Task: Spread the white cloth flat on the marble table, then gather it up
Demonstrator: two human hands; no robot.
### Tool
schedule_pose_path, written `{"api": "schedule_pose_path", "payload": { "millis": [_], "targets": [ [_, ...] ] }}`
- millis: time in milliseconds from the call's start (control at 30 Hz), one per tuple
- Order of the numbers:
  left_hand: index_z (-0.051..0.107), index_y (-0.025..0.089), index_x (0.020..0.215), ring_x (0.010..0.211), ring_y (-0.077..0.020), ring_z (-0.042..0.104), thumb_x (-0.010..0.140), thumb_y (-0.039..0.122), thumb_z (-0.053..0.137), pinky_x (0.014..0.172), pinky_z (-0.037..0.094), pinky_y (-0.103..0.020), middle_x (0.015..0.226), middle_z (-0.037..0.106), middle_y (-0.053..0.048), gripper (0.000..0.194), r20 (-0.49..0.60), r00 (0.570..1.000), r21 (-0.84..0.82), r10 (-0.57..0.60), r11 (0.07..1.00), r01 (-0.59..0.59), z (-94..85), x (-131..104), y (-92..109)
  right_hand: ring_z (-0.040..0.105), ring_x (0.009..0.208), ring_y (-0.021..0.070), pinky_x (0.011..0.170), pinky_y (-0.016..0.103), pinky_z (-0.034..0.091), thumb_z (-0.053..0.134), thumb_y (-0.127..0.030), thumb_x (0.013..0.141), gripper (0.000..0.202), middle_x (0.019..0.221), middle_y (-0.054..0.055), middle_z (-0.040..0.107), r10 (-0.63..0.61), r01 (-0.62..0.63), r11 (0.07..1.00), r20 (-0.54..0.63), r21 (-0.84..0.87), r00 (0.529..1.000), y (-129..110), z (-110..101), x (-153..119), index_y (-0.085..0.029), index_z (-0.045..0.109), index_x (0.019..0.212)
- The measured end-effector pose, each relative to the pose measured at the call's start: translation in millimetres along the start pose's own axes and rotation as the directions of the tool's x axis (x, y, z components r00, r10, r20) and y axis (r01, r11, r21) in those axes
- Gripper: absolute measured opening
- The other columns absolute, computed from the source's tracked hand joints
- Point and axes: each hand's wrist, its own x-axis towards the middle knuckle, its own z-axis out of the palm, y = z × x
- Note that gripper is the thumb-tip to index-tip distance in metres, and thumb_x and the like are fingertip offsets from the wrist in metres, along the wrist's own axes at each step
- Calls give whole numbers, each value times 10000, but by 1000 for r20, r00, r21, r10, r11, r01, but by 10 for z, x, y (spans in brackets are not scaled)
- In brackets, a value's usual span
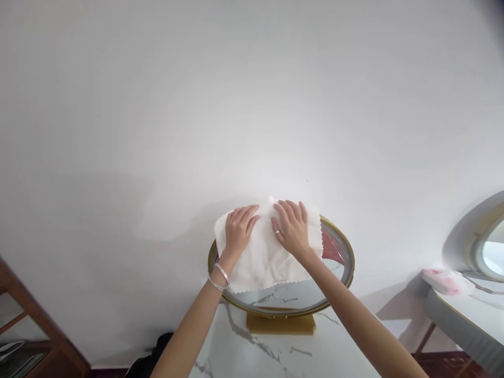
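Note:
A white cloth [263,257] with a zigzag-cut edge hangs over the face of a round, gold-framed mirror [352,257]. The mirror stands on a gold base [281,324] on a white marbled tabletop [252,359]. My left hand [240,226], with silver bangles at the wrist, lies on the upper left part of the cloth, fingers stretched out. On the cloth's upper right part rests my right hand [292,223], a ring on one finger and its fingers spread. The top of the mirror frame is hidden under the cloth and hands.
A pale wall [252,105] rises close behind the mirror. At the right, a pink and white packet [447,282] lies on another white table [482,315], near a second round mirror [494,252]. Brown wooden furniture [43,325] with glass panes stands at the lower left, near a black object [151,357].

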Motion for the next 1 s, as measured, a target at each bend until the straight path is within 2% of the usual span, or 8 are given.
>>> {"api": "schedule_pose_path", "payload": {
  "millis": [100,267,367,533,667,733,833,1000],
  "targets": [
    [570,232,1216,1060,-190,601,940,358,458,908,463,-354,1149,665,-64,324,-81,976,-64,-203,978,198,-79,-406,-266,357,1302,283,1102,519,207,436,-308,920,446,1352,116,497,-188,188,982,70,10,980,-296,206,20,-209,438,1355],
    [543,211,1255,1087,-209,608,938,381,444,888,513,-372,1200,639,-100,373,-175,877,-179,-447,891,418,-59,-922,-470,191,1409,248,1101,447,224,394,-376,946,539,1521,76,287,-492,497,868,126,-10,861,-551,436,-100,-203,299,1447],
    [558,201,1244,1083,-208,609,942,339,444,902,513,-381,1172,652,-106,351,-252,898,-144,-362,931,335,-1,-833,-429,164,1423,211,1117,434,188,394,-342,955,514,1524,43,279,-432,441,896,117,-61,894,-462,433,-137,-254,288,1451],
    [585,217,1206,1107,-187,593,936,285,473,945,480,-370,1158,671,-62,300,-186,982,-39,-25,999,18,161,-145,8,205,1413,255,1131,534,86,467,-360,930,569,1503,78,321,-88,83,992,-49,-97,995,44,205,-308,-308,259,1457],
    [600,225,1178,1122,-183,580,934,328,476,951,458,-362,1190,659,-34,293,1,979,55,204,977,-204,442,320,540,245,1390,330,1089,650,98,454,-291,929,544,1509,107,302,193,-214,972,-196,-92,961,437,-16,-639,-288,291,1448],
    [602,228,1178,1165,-180,556,944,306,457,966,445,-358,1218,644,-34,286,59,956,93,288,952,-292,562,416,704,282,1372,341,1071,666,161,434,-240,925,523,1482,121,345,253,-284,955,-261,-87,932,532,-81,-761,-266,324,1435],
    [597,233,1196,1212,-190,527,944,277,457,981,434,-375,1230,638,-45,292,49,954,120,295,947,-299,598,395,692,359,1335,313,1047,598,317,389,-165,916,505,1436,132,408,190,-206,978,-273,-29,943,535,-92,-789,-245,361,1415],
    [464,235,1345,1303,-208,439,926,215,489,1032,399,-415,1279,603,-70,420,-172,983,118,58,992,-38,406,-121,170,348,1351,267,1070,526,325,364,-171,923,499,1423,113,442,-104,104,994,-20,23,994,212,124,-614,-256,357,1415]
  ]
}}
